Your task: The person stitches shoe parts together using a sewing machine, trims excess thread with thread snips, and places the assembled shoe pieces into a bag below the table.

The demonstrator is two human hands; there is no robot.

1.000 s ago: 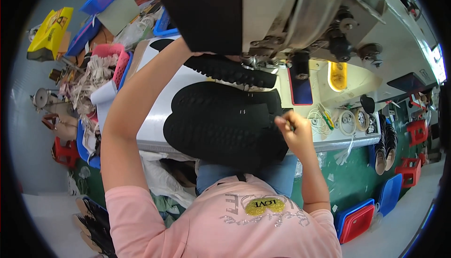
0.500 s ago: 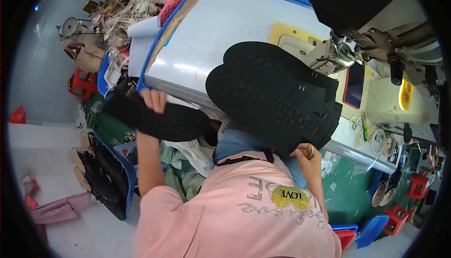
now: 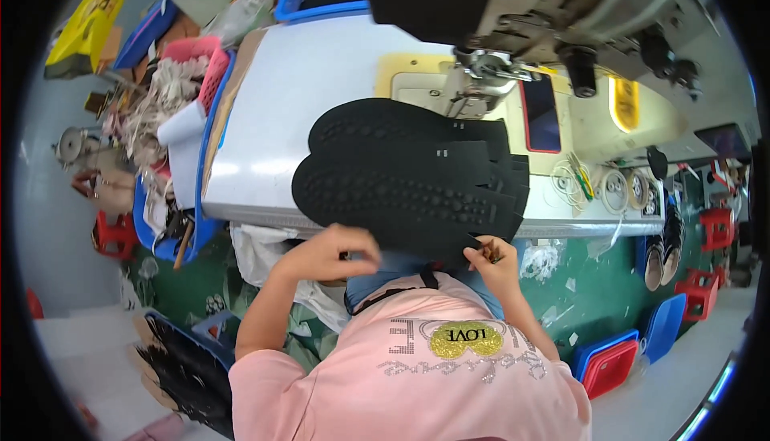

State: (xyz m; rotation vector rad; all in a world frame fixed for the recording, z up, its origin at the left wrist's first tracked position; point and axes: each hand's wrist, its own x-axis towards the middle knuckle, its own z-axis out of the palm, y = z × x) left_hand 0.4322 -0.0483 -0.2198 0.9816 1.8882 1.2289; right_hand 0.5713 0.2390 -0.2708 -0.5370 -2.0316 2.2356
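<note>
Black fabric shoe-upper pieces point(image 3: 385, 188) with raised bumpy patterns lie in overlapping layers at the near edge of the white sewing table point(image 3: 281, 72), partly hanging over my lap. Just off their lower left edge is my left hand point(image 3: 333, 253), blurred, its thumb apart from the fingers and no piece visible in it. My right hand point(image 3: 492, 266) is closed at the lower right corner of the pieces. A small dark pointed thing shows at its fingertips; I cannot make out its kind. Behind the pieces stands the sewing machine head point(image 3: 481, 80).
A red-edged phone point(image 3: 541, 116), thread spools point(image 3: 614, 191) and a tangle of pale cord point(image 3: 568, 184) sit on the table's right. At left are a pink basket point(image 3: 210, 64) and white scraps point(image 3: 152, 120). A blue bin of black pieces point(image 3: 192, 369) stands lower left.
A long black piece held in my left hand at the left is no longer seen there. That hand has come right and nearer the layered pieces. My view has shifted too.
</note>
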